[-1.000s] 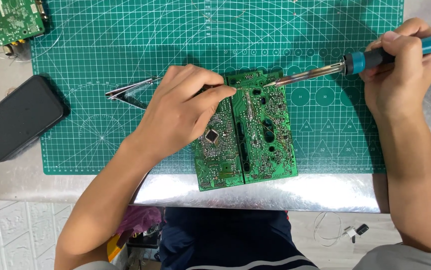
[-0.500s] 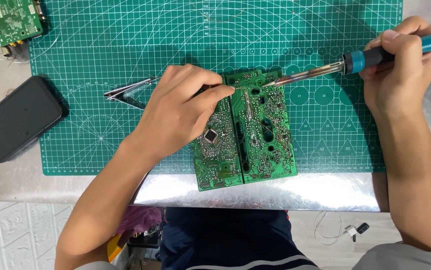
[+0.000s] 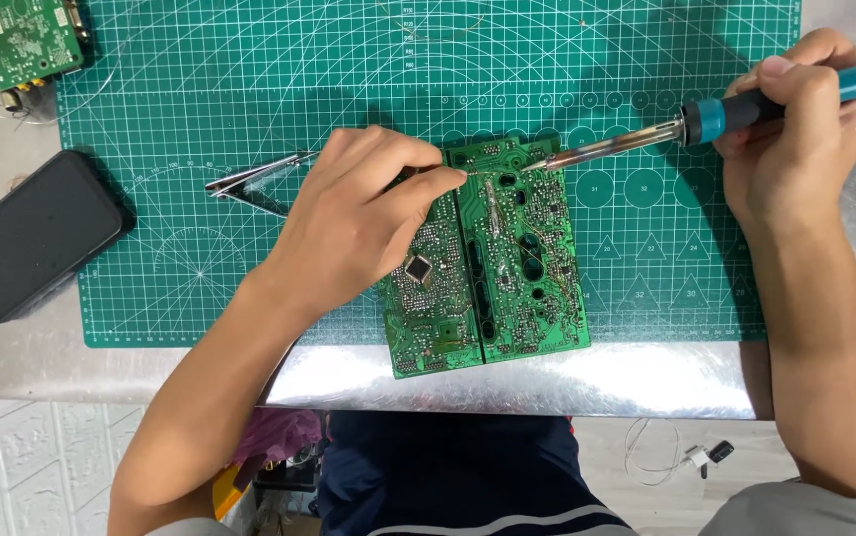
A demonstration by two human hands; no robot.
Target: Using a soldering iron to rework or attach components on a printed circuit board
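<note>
A green circuit board (image 3: 507, 288) lies solder side up on the green cutting mat (image 3: 249, 79), near the mat's front edge. My left hand (image 3: 358, 218) rests on the board's upper left part and grips metal tweezers (image 3: 249, 179). Their joined end sticks out to the left, and the tips point at the board's top edge. My right hand (image 3: 795, 129) holds a soldering iron (image 3: 706, 119) with a teal handle. Its metal tip reaches left to the board's top edge, close to my left fingertips.
A black rectangular case (image 3: 36, 233) lies at the mat's left edge. A second green circuit board (image 3: 11, 40) sits at the top left corner. The shiny metal table edge (image 3: 547, 382) runs below the mat. A white cable with a small plug (image 3: 696, 457) lies on the floor.
</note>
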